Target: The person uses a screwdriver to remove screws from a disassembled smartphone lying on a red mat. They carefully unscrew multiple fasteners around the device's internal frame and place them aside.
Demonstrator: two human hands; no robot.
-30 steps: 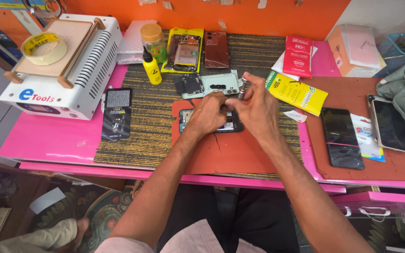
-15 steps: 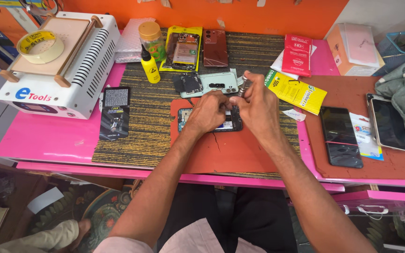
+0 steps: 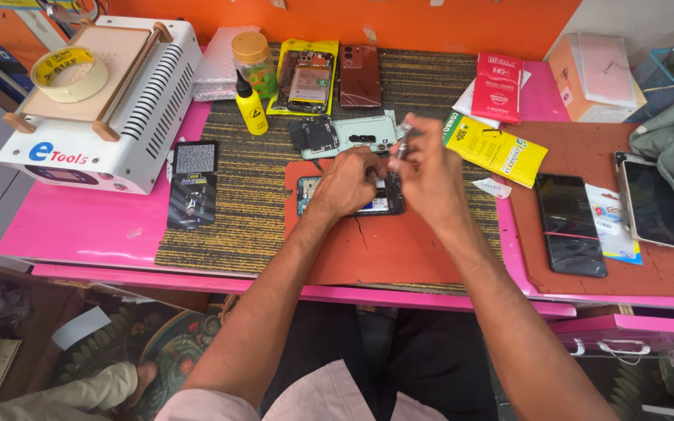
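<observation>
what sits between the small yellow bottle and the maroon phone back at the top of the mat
In the head view, a yellow packet carrying an opened phone lies between the yellow bottle and the maroon back cover. A gold-lidded jar stands just behind the bottle.

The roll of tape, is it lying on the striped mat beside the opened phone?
No, the roll of tape sits on top of the white machine, far left of the opened phone.

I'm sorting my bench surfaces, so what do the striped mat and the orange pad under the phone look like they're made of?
Striped mat: looks like woven fibre, matte, with fine dark and tan ribbing. Orange pad: probably rubber or silicone, smooth and dull, with a thin crack-like line near its middle. The opened phone lies on it under both hands.
</observation>
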